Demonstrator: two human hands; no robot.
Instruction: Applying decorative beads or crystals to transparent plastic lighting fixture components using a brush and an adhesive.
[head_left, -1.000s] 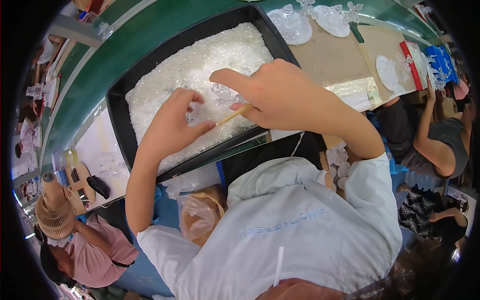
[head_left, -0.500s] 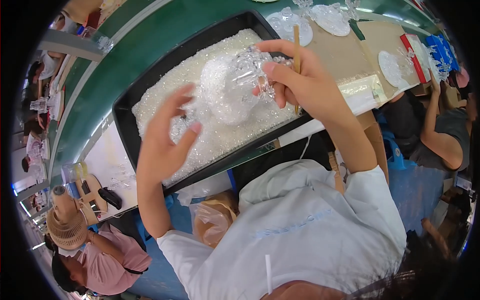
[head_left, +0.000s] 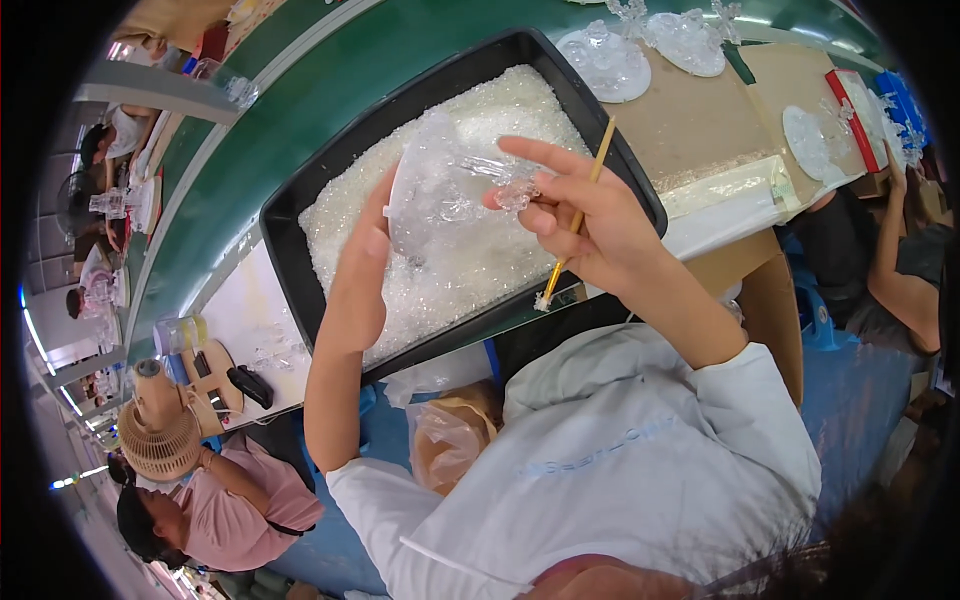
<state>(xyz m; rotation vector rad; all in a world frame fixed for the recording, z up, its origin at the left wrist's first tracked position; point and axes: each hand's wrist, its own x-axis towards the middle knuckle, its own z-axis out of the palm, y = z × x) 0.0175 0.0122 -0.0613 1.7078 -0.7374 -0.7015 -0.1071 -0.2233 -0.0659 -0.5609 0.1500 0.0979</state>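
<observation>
Green tabletop (head_left: 400,50) curves across the upper frame, white discs (head_left: 605,68) sit at the upper right, and a beige fan (head_left: 160,445) stands at the lower left. From my distant post, eyes go to the middle: a black tray (head_left: 292,255) filled with glittering clear granules (head_left: 465,300), and above them, at centre frame, the clear ornament (head_left: 428,190), its round disc tilted up towards the left.

Right hand (head_left: 590,215), busy one! I see thumb and fingers pinched around the ornament's far end, with a thin brush (head_left: 562,256) slanting between the same fingers and its forefinger lifted. Left hand (head_left: 365,270) is nearly straight along the disc's left edge, thumb up; whether it truly grips, I can't tell.

Done well, I'd say, this means a light pinch, the disc backed from behind, and everything kept over the tray so loose bits fall back in. I'd also keep that brush tip, pale with clinging material, well off the sleeve.

Now the blind spots: the left fingertips vanish behind the disc, the underside faces away from me, and clear against clear leaves the ornament's outline and the coating on it hard to read.
</observation>
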